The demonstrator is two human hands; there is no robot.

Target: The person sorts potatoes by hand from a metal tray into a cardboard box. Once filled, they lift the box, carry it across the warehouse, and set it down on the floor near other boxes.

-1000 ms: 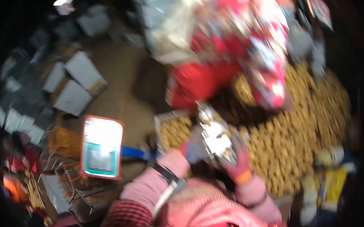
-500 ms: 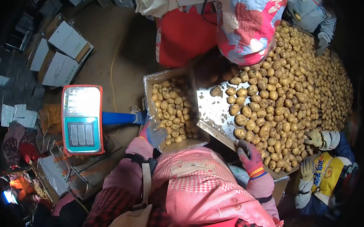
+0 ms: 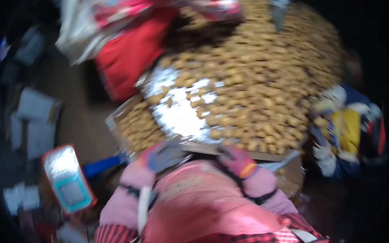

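My left hand (image 3: 166, 155), in a grey glove with a coloured cuff, is at the near end of the potato-filled box (image 3: 112, 121), close to the front edge of the sorting table (image 3: 177, 118). My right hand (image 3: 237, 160), in a pinkish glove with a yellow-orange band at the wrist, rests at the table's front rim (image 3: 200, 148). Motion blur smears the fingers of both hands. Potatoes (image 3: 263, 101) lie in a broad heap over the table, right up to the rim near my right hand.
A scale display (image 3: 69, 179) on a blue post (image 3: 102, 165) stands to the left. White cartons (image 3: 36, 106) lie beyond it. One person in red (image 3: 128, 55) leans over the far left side; another in a yellow vest (image 3: 346, 128) is at the right. An open carton (image 3: 288, 176) sits below the table's right front.
The view has swung right and blurred, so the table sits further left. My left hand has moved from the box's left side to its near end, closer to my right hand.
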